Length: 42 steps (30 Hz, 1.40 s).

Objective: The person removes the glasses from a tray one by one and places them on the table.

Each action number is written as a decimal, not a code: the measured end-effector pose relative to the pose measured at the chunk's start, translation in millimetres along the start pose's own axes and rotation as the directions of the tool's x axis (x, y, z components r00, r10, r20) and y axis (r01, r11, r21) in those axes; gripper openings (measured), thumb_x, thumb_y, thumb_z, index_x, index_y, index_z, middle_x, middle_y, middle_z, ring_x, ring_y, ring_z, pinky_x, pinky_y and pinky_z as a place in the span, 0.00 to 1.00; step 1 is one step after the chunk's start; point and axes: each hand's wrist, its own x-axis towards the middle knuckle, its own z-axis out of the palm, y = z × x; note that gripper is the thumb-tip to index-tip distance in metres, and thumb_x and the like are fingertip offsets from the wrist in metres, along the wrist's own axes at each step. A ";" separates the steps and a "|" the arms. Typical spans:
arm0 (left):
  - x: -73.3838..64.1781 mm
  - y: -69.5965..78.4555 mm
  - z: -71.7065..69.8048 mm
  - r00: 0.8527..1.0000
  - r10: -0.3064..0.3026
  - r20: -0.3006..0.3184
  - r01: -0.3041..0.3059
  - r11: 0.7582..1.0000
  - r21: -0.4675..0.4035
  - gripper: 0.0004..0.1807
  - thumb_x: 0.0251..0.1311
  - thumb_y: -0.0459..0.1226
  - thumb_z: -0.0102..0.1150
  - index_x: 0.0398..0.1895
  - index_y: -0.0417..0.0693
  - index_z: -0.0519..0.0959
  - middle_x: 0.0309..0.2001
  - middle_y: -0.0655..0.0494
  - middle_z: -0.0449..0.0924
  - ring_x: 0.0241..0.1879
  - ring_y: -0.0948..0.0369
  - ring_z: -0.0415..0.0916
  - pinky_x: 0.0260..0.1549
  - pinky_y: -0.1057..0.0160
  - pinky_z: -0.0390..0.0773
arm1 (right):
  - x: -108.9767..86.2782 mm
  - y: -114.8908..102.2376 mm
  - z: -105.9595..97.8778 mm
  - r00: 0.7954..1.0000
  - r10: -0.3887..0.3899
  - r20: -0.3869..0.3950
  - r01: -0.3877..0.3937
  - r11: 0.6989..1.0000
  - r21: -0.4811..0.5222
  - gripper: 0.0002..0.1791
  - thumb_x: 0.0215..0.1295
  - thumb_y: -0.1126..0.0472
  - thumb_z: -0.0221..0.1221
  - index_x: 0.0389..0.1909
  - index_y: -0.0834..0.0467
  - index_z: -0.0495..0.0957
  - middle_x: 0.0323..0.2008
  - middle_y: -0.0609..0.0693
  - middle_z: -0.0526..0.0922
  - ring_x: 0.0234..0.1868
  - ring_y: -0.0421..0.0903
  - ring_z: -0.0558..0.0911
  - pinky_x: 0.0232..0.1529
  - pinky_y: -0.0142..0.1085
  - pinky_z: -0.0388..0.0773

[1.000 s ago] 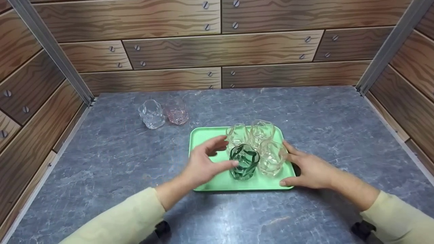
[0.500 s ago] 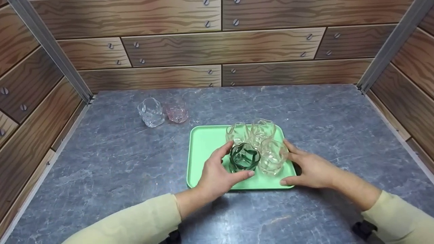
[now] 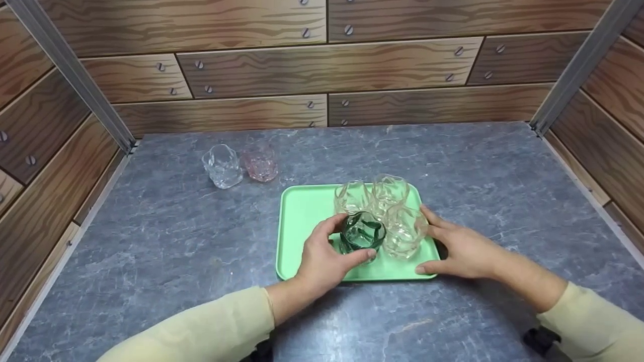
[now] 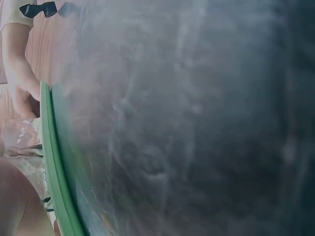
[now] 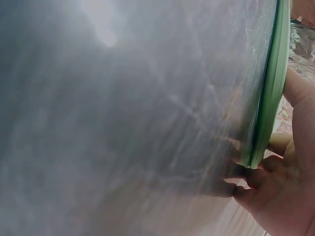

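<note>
A light green tray (image 3: 302, 208) lies on the table, bearing a dark green glass (image 3: 363, 232) and three clear ones. My left hand (image 3: 324, 256) holds the green glass from its left side, thumb across the near face and fingers behind it. Of the clear glasses, one (image 3: 404, 234) stands just right of the green glass, and two (image 3: 352, 197) stand behind. At the tray's right end my right hand (image 3: 463, 250) grips the rim, thumb at the near corner. The right wrist view shows its fingers (image 5: 256, 179) curled at the tray's edge.
Toward the back left of the table stand a clear glass (image 3: 223, 167) and a pink glass (image 3: 261, 165), side by side. Wood-patterned panels (image 3: 322, 65) wall the grey marbled table (image 3: 166, 226) at the back and sides.
My left hand has moved right and its fingers and thumb have come round the green glass. The right hand keeps its place on the tray. The view has shifted slightly.
</note>
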 end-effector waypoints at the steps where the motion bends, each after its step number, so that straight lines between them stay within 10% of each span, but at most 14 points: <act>1: 0.5 0.4 -0.3 1.000 0.002 0.002 -0.002 1.000 -0.005 0.44 0.46 0.43 0.88 0.68 0.44 0.77 0.57 0.53 0.81 0.59 0.56 0.77 0.61 0.50 0.77 | 0.0 -0.1 -0.5 1.000 -0.001 0.000 0.001 1.000 0.001 0.59 0.60 0.23 0.65 0.76 0.66 0.68 0.84 0.63 0.48 0.72 0.74 0.69 0.68 0.68 0.69; 22: 7.9 7.7 -25.8 0.991 -0.042 0.130 0.043 0.999 -0.003 0.42 0.46 0.41 0.86 0.65 0.42 0.77 0.57 0.53 0.83 0.54 0.54 0.79 0.47 0.61 0.83 | 0.7 -0.2 -1.0 1.000 0.004 0.003 -0.004 1.000 0.008 0.61 0.59 0.22 0.64 0.78 0.65 0.66 0.84 0.62 0.47 0.73 0.73 0.68 0.69 0.67 0.69; 36: 20.4 23.1 -82.1 0.986 -0.029 0.162 0.041 0.997 -0.068 0.43 0.45 0.38 0.86 0.66 0.40 0.76 0.58 0.50 0.83 0.56 0.50 0.79 0.56 0.51 0.82 | 1.8 1.5 -0.8 1.000 0.011 0.016 -0.011 1.000 0.011 0.61 0.60 0.22 0.64 0.78 0.66 0.66 0.84 0.63 0.48 0.74 0.72 0.67 0.70 0.66 0.68; 42: 32.4 29.0 -109.2 0.987 -0.113 0.118 0.130 0.980 -0.152 0.43 0.45 0.32 0.85 0.68 0.44 0.76 0.59 0.50 0.82 0.52 0.46 0.81 0.53 0.55 0.86 | 0.6 1.2 -1.0 1.000 0.004 0.012 -0.004 1.000 0.012 0.60 0.61 0.23 0.64 0.77 0.66 0.67 0.84 0.64 0.48 0.72 0.73 0.68 0.68 0.68 0.69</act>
